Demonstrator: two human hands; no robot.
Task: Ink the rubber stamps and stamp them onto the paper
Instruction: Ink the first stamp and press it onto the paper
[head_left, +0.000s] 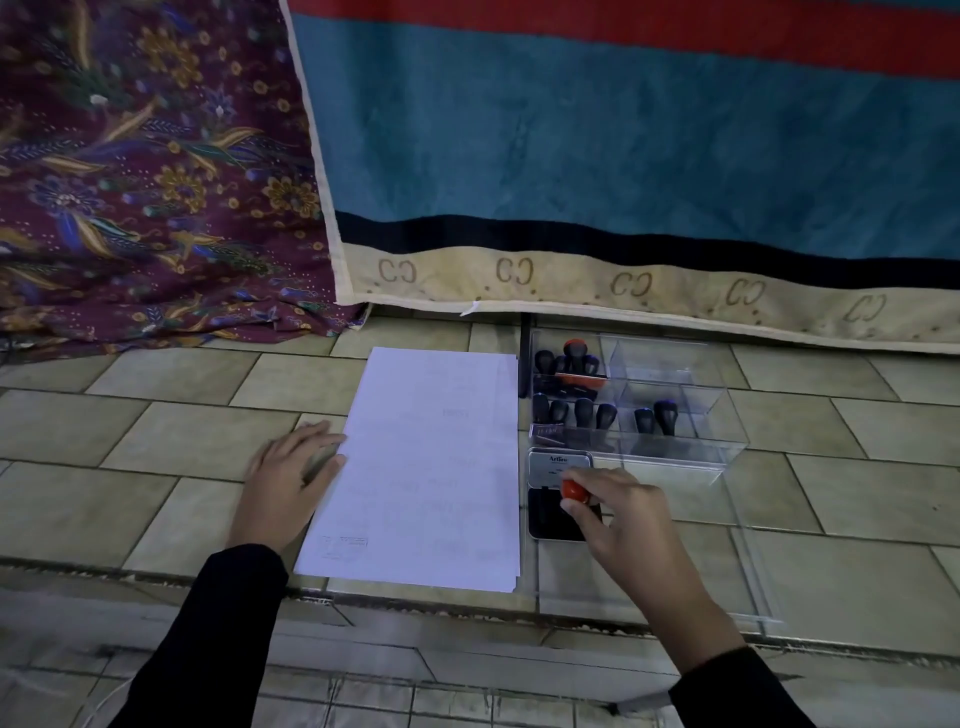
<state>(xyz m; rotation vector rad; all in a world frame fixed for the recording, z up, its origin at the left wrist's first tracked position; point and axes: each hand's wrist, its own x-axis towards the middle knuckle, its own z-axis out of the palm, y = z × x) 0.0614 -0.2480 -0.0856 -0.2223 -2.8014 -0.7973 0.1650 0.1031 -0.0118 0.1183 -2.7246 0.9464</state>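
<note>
White paper lies on the tiled floor, with faint stamp marks on it. My left hand rests flat on the floor at the paper's left edge, fingertips touching the sheet. My right hand grips a stamp with a red handle and holds it down on the black pad of the open ink pad. The pad's lid stands open behind it. A clear plastic organizer beyond the pad holds several black-handled stamps and one with a red top.
A clear acrylic sheet lies under and right of the ink pad. A blue, red and cream striped cloth hangs behind, and a purple floral fabric is at the back left. A step edge runs across the floor below the paper.
</note>
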